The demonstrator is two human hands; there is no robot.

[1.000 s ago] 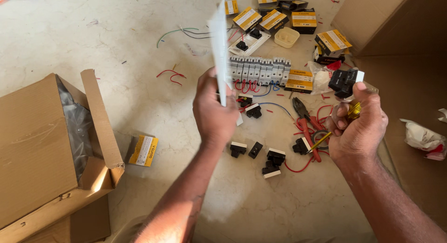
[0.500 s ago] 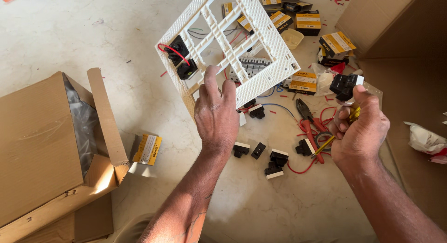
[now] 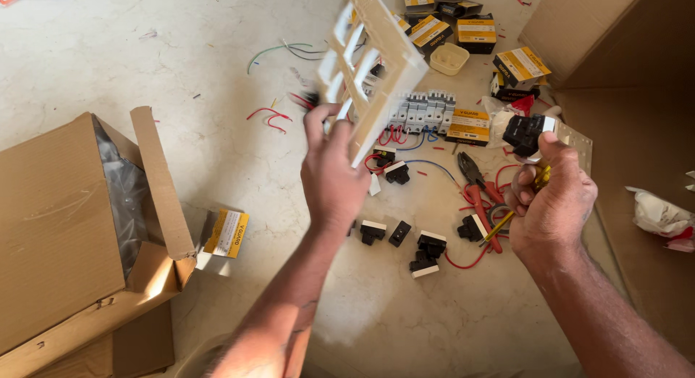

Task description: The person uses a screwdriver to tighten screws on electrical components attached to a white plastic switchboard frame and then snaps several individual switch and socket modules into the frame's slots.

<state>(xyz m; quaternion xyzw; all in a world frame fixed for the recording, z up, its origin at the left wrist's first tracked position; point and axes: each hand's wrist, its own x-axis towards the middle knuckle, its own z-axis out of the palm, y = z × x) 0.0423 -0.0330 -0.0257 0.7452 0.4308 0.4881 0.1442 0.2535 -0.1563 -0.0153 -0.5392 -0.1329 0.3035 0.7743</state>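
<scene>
My left hand (image 3: pixel 334 174) grips a cream plastic switch frame (image 3: pixel 373 63) with several rectangular openings and holds it up, tilted, over the floor. My right hand (image 3: pixel 552 197) is closed around a black switch module (image 3: pixel 524 132) and a yellow-handled screwdriver (image 3: pixel 515 210). Loose black switch modules (image 3: pixel 405 242) lie on the floor between my hands. A row of white circuit breakers (image 3: pixel 427 111) with red and blue wires sits behind the frame.
An open cardboard box (image 3: pixel 69 226) stands at the left, with a small yellow box (image 3: pixel 226 233) beside it. Red-handled pliers (image 3: pixel 478 186) lie near my right hand. Several yellow and black boxes (image 3: pixel 463 30) and a cream cup (image 3: pixel 449 58) sit farther back. Cardboard (image 3: pixel 622 95) covers the right side.
My left hand has turned the frame from edge-on to face-on and then tilted again. My right hand has stayed near the pliers, holding the same things.
</scene>
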